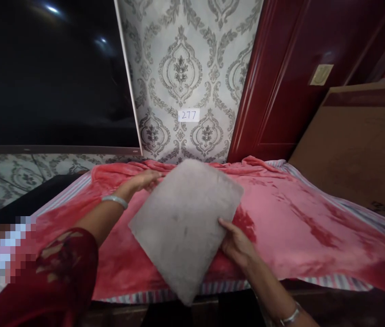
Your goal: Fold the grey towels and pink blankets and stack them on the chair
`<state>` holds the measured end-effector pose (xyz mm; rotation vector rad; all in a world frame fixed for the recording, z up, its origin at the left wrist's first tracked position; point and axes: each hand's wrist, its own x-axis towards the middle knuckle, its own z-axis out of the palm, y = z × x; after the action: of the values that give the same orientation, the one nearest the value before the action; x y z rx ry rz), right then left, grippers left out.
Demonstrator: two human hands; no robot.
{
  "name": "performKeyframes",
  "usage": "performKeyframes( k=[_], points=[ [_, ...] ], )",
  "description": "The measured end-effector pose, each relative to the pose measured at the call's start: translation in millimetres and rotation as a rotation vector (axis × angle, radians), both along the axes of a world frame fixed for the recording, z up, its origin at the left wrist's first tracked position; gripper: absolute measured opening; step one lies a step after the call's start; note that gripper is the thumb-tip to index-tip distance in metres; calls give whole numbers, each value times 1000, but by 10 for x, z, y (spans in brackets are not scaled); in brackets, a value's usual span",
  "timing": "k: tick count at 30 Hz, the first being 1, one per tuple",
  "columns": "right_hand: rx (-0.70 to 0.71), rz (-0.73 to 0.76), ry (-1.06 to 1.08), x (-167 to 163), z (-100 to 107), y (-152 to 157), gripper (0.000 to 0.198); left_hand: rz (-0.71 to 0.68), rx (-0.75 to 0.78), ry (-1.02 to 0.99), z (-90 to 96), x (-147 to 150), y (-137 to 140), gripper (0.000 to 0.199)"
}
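A square grey pad (185, 222), with a soft-looking surface and a few faint dark marks, is held tilted above the bed-like surface, one corner pointing toward me. My right hand (238, 243) grips its right edge, thumb on the upper face and the other fingers hidden underneath. At the upper left edge is my left hand (146, 180), fingers reaching toward the pad and slightly bent. Its fingertips are at or just beside that edge; whether they touch it is unclear. A red and pink plush blanket (291, 218) lies spread beneath.
A striped cloth (226, 286) shows under the blanket's edges. A large dark television (52, 77) stands at the left. On the right, a big cardboard box (359, 150) leans near a dark red door (281, 81). A paper label (189, 115) reading 277 is on the patterned wall.
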<state>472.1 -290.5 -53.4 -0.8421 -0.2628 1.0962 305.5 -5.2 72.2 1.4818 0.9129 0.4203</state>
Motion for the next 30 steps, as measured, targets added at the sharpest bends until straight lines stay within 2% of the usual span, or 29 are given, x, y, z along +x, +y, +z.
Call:
performKeyframes(
  k=[1, 3, 6, 8, 11, 14, 17, 20, 22, 24, 27, 30],
  points=[
    [-12, 8, 42, -13, -134, 5, 30, 32, -22, 93, -153, -33, 4, 24],
    [-13, 15, 91, -7, -287, 9, 30, 93, -37, 81, -445, -161, -7, 19],
    [-10, 30, 89, 21, -276, -11, 36, 168, -67, -90, -749, -422, -79, 17],
    [-26, 50, 69, 12, -209, -28, 40, 240, -79, -201, -876, -602, -199, 25],
    [-47, 76, 105, -66, -156, -37, 44, 409, -93, -352, -1030, -841, -527, 40],
    [-66, 64, 204, -192, -170, -12, 43, 541, -201, -535, -1144, -955, -986, 35],
    [-110, 15, 260, -309, -192, 47, 38, 522, -446, -595, -1178, -852, -1447, 19],
    [-135, -13, 260, -395, -179, 113, 36, 600, -592, -513, -1124, -600, -1761, 21],
    [-122, -18, 254, -428, -144, 141, 35, 642, -551, -473, -1042, -467, -1837, 28],
    [-101, -26, 265, -420, -102, 145, 35, 634, -441, -472, -939, -441, -1806, 34],
    [-52, -99, 301, -303, -80, 112, 31, 581, -280, -484, -827, -616, -1621, 46],
    [-37, -165, 306, -124, -151, 71, 20, 580, -248, -377, -864, -901, -1402, 47]
  ],
)
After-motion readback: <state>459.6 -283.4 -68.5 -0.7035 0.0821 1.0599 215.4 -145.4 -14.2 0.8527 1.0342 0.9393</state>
